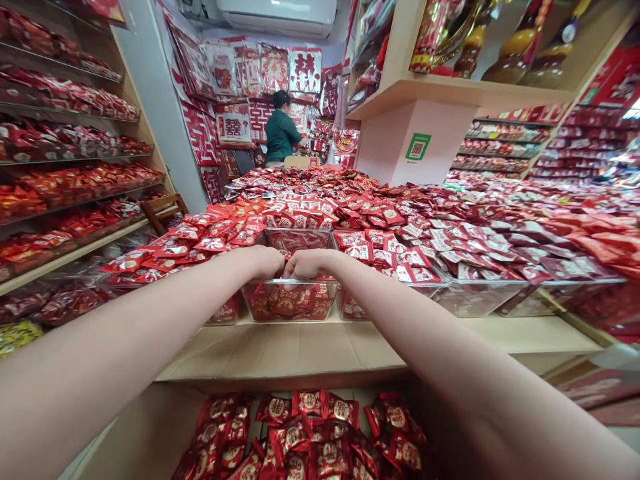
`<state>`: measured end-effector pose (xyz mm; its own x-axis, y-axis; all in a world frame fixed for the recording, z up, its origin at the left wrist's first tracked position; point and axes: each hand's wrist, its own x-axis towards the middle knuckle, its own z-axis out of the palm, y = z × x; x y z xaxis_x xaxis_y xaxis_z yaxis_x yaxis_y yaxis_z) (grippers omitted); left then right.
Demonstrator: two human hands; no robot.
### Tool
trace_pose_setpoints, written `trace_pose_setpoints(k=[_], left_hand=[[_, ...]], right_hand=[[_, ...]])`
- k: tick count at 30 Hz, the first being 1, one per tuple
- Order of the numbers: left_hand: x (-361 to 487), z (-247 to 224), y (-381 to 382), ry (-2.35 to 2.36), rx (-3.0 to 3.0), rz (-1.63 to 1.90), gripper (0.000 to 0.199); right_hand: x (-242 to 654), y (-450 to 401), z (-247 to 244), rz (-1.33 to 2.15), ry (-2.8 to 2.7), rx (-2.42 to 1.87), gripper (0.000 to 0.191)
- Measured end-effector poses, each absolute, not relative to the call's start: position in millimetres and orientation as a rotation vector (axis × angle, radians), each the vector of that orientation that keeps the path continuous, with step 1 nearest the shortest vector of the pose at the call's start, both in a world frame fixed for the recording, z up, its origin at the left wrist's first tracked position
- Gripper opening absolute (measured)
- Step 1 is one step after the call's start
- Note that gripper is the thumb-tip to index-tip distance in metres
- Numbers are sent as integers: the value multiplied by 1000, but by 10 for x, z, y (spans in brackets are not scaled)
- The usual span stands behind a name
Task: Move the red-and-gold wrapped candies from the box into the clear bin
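Nearest, low: glossy red sweets (310,440), puffed wrappers with crimped ends and pale gold print, heaped inside a carton (295,343) with a matte tan front flap, faint creases. Above it, the bin (293,283): clear, hard-looking plastic, boxy, thin straight rim, seated on a pale ledge. The bin packets (293,303) lie inside, red with light print, seen through the front wall; level well below the rim. Left hand (270,262) and right hand (306,265) are almost together over the bin, knuckles up, fingers curled in, little opening visible; fingertips hidden, so can't tell if anything is pinched. Handling, my judgement: bin packets light, soft film around a small filling, slick, apt to slide over each other; contents could crush if squeezed hard. Best hold is a light pinch at a crimped end, or flat across the middle. Bin itself looks stiff, maybe brittle at corners; grip by both side walls. Either side, flat matte sachets: left pile (175,248) bright red, right pile (383,250) with white print, overlapping, edges crinkled. Further back: glass-shelved rack (70,107), smooth white pillar (387,137) with a green-framed code, glossy gourds (510,50) on pale wood, person (281,137) in dark green, film-wrapped red hangings (305,70), smooth white air conditioner (280,13).
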<state>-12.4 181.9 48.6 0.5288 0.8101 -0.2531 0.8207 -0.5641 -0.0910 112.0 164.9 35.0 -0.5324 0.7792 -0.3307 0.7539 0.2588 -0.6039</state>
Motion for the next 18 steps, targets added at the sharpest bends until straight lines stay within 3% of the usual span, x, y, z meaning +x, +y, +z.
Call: trace_pose_setpoints(k=[7,12,18], left_hand=[[-191,446,1888,1552,2684,-705,15],[-213,452,1864,1584,2676,-689,18],[-173,507,1778,1595,2693,-682,16]], right_hand=[[1013,1706,342,968,-2646,-1420,28],[944,1695,294,1052,-2589,-1602,37],[938,1713,228,1379,-2417,-1428,31]])
